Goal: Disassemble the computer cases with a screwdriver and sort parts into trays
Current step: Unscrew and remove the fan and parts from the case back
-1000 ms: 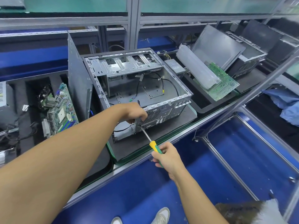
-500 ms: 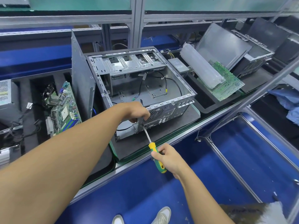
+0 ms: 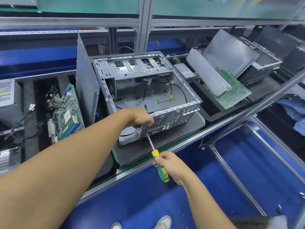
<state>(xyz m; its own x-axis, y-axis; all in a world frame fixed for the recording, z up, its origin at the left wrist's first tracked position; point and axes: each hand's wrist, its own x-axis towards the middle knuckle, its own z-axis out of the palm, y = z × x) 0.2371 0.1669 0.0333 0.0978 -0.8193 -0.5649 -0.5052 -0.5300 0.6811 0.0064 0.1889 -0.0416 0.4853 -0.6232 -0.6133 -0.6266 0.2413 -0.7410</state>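
- Single view, worn on the head, wide-angle.
- Looks forward and steeply down along both bare forearms.
- Sits near the open grey metal computer case (image 3: pixel 158 96) on the dark-matted desk (image 3: pixel 165 146), held just above mid-frame.
- Catches the left hand (image 3: pixel 140 117) at the case's rear edge, and the right hand (image 3: pixel 171 164) on the yellow-and-green-handled screwdriver (image 3: pixel 155 154) lower down and nearer the lens.
- Reaches left to the black foam tray (image 3: pixel 28 100) with its upright green circuit board (image 3: pixel 67 113).
- Reaches right to the black plastic tray (image 3: pixel 212 111) with a leaning green board (image 3: pixel 234 91).
- Reaches up to the grey aluminium frame post (image 3: pixel 143 22).
- Takes in, at the bottom edge, a pair of white shoe toes (image 3: pixel 163 223) on the blue floor (image 3: pixel 140 204).
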